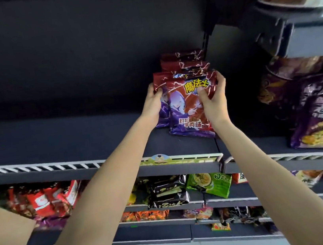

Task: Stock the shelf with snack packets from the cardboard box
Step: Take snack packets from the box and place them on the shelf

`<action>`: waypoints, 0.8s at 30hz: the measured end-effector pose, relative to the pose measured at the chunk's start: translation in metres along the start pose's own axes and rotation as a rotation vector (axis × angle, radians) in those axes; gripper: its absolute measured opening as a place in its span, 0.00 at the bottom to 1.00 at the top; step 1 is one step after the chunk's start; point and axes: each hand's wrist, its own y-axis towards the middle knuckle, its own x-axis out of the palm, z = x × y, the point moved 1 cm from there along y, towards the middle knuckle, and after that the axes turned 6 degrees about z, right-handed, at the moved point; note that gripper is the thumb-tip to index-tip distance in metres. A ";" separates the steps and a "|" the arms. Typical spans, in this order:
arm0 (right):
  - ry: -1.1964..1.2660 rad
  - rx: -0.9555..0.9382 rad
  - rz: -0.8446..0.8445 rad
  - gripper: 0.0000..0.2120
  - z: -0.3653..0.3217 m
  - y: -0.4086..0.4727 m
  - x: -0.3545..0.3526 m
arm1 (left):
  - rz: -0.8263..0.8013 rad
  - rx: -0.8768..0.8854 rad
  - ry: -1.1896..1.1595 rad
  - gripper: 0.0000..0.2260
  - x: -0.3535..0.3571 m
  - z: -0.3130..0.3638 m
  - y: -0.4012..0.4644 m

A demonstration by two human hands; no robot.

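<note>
While both hands (154,100) grip them, snack packets (187,106) stand on shelf (96,135) — upright.

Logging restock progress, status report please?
Left hand and right hand both grip red-purple snack packets upright on dark shelf. Nothing blocking.
</note>
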 end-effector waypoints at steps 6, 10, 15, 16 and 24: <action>-0.347 -0.058 0.058 0.34 0.014 -0.001 0.005 | 0.221 0.110 0.320 0.17 0.004 0.003 0.000; -0.520 -0.432 0.135 0.25 0.007 -0.028 -0.003 | 0.283 0.228 0.403 0.21 -0.011 0.006 -0.026; -0.410 -0.720 -0.039 0.16 -0.025 -0.065 0.005 | 0.250 0.399 0.542 0.09 -0.050 0.034 -0.097; -0.370 -0.749 -0.108 0.15 -0.034 -0.073 0.012 | 0.256 0.446 0.609 0.08 -0.062 0.039 -0.113; -0.348 -0.796 -0.649 0.07 -0.089 -0.163 0.100 | 0.334 0.780 1.328 0.06 -0.206 0.049 -0.229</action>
